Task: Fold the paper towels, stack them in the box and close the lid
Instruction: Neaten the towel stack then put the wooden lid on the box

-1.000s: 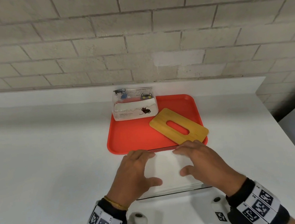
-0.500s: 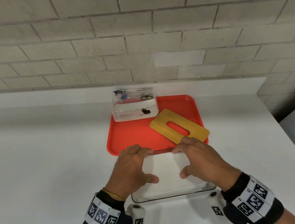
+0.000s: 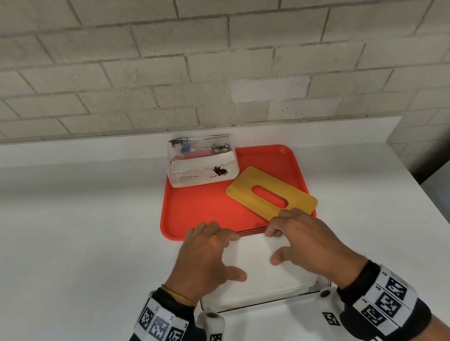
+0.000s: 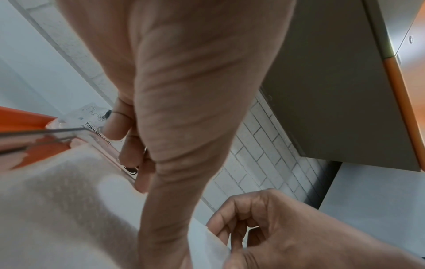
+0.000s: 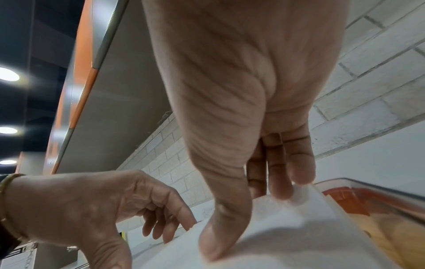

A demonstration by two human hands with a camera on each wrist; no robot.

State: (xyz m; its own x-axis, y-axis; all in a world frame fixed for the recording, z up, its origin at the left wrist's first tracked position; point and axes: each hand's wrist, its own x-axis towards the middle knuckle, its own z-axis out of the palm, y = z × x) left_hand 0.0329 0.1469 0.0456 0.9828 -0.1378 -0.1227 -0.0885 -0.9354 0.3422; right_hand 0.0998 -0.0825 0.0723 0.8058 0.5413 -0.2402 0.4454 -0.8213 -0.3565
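A clear box point(image 3: 257, 304) stands on the white counter just in front of the red tray point(image 3: 200, 213), with a stack of folded white paper towels point(image 3: 256, 262) in it. Both hands lie on the top towel. My left hand point(image 3: 220, 255) has its fingertips bent down at the towel's far edge and its thumb spread on the sheet point(image 4: 57, 200). My right hand point(image 3: 282, 244) does the same. Its thumb presses the towel point(image 5: 287, 236) and its fingers point(image 5: 287, 182) touch the far corner by the box rim point(image 5: 368, 183). The bamboo lid point(image 3: 270, 190) with a slot lies on the tray.
An open pack of paper towels with cat pictures point(image 3: 203, 166) stands at the tray's back left corner. A brick wall runs behind the counter, and the counter ends at the right. Bare white counter lies to the left of the box.
Both hands have slid from the middle of the top towel to its far edge, and the fingertips now bend down there. The tray, the lid and the pack have not moved.
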